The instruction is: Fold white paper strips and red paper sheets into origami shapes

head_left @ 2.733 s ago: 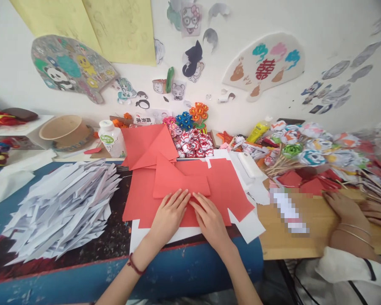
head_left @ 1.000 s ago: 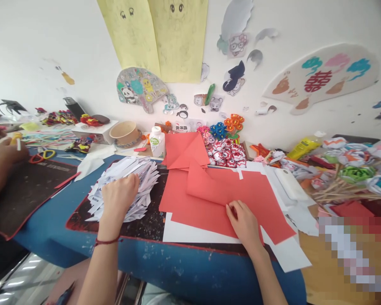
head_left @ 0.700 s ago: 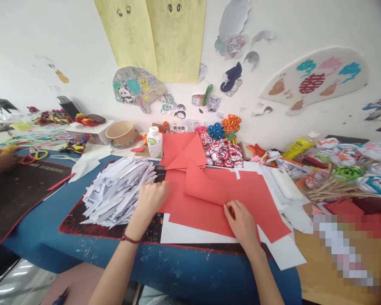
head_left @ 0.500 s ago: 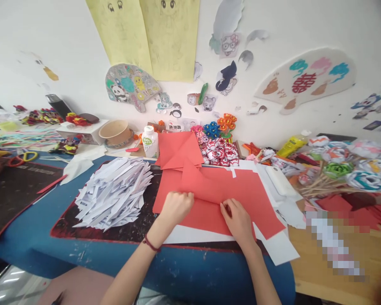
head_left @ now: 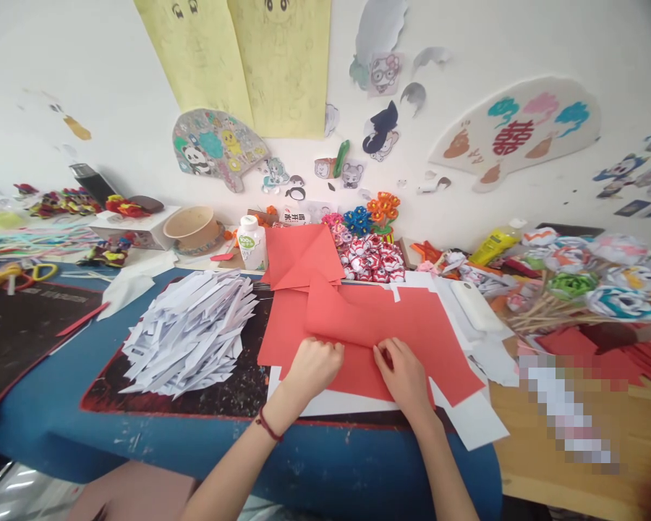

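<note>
A red sheet of paper (head_left: 347, 318), partly folded over, lies on top of a larger red sheet (head_left: 439, 347). My left hand (head_left: 317, 365) is curled into a fist and rests at the near edge of the fold; nothing shows between its fingers. At the right end of that fold, my right hand (head_left: 404, 373) pinches the edge of the folded sheet between thumb and fingers. Behind them sits a stack of red paper squares (head_left: 304, 253) with crease lines. White paper (head_left: 352, 405) sticks out from under the red sheets.
To the left, a heap of folded white paper strips (head_left: 192, 333) covers part of the dark mat (head_left: 124, 394). A white bottle (head_left: 251, 242) and red-and-white paper pieces (head_left: 372, 258) stand near the wall. Paper flowers on sticks (head_left: 572, 286) lie at the right.
My left fist has slid right along the fold, nearer my right hand. The right hand keeps its pinch. The whole view has shifted slightly.
</note>
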Motion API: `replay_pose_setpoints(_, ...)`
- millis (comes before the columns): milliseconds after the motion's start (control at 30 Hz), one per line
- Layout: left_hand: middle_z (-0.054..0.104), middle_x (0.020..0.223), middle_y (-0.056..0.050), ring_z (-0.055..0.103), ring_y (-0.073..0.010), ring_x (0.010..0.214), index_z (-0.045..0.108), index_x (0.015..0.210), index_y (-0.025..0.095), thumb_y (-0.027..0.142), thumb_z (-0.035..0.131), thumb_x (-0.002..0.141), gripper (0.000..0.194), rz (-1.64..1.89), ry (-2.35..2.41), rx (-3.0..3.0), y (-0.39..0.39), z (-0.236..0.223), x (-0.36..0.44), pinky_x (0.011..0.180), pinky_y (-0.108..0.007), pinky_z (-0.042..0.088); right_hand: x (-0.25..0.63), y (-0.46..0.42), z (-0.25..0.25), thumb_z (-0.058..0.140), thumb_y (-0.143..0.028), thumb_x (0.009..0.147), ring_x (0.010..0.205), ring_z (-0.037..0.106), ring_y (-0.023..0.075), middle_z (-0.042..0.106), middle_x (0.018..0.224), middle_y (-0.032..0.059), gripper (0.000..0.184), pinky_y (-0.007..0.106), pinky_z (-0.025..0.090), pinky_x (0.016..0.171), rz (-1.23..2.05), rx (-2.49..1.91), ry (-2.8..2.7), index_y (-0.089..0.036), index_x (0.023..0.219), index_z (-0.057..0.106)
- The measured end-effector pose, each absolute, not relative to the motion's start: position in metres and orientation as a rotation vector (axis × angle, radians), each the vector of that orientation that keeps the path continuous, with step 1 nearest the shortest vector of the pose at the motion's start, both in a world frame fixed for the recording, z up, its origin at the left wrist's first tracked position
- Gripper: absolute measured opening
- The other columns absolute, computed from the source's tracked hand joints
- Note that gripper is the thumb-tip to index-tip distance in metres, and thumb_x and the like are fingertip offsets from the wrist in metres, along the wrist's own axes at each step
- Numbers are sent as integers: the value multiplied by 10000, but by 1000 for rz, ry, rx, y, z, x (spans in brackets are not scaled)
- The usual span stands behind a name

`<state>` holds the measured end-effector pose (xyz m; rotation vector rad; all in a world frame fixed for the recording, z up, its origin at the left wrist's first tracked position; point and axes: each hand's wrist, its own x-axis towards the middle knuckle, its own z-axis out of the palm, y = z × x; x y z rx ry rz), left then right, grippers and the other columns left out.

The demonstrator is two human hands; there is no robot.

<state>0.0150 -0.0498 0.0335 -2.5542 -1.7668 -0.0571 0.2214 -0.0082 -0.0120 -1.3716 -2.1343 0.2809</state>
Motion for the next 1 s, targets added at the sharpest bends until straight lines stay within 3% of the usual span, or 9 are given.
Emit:
replay_pose_setpoints(333, 662, 640, -105, 655, -230, 586, 619, 784, 156, 66, 476, 851, 182, -26, -1839, -2465, -47, 34, 9, 525, -279, 364, 222, -8, -11, 396, -376, 1011, 750, 546, 190, 570, 778, 22, 278, 301, 399, 667, 307, -1388, -2148, -223, 812, 516)
replay_pose_setpoints(567, 656, 621, -122, 666, -265, 601, 632, 787, 151, 145, 390, 904, 269, 19, -2118, -2013, -56, 66, -74, 518, -276, 307, 223, -7, -14, 396, -365, 1008, 741, 548, 192, 571, 765, 21, 274, 305, 398, 664, 308, -1370, -2137, -227, 805, 516)
replay_pose_setpoints(767, 679, 643, -101, 649, -241, 600, 640, 717, 185, 400, 344, 980, 450, 62, -2317, -1418, -89, 89, -135, 540, -270, 283, 223, -8, -15, 390, -377, 1008, 733, 547, 194, 570, 758, 27, 288, 307, 402, 659, 286, -1362, -2136, -229, 797, 517)
replay_pose_setpoints(900, 682, 648, -95, 633, -214, 588, 638, 728, 183, 387, 349, 983, 436, 67, -2332, -1435, -88, 88, -131, 552, -262, 293, 223, -8, -14, 398, -378, 1007, 736, 542, 189, 567, 763, 22, 279, 303, 400, 658, 296, -1377, -2145, -227, 804, 515)
replay_pose_setpoints(1000, 655, 620, -92, 626, -219, 565, 622, 733, 170, 264, 385, 963, 343, 26, -2184, -1739, -74, 80, -103, 537, -269, 298, 223, -8, -15, 398, -377, 1008, 736, 541, 190, 566, 760, 23, 285, 304, 399, 660, 288, -1372, -2143, -225, 798, 516)
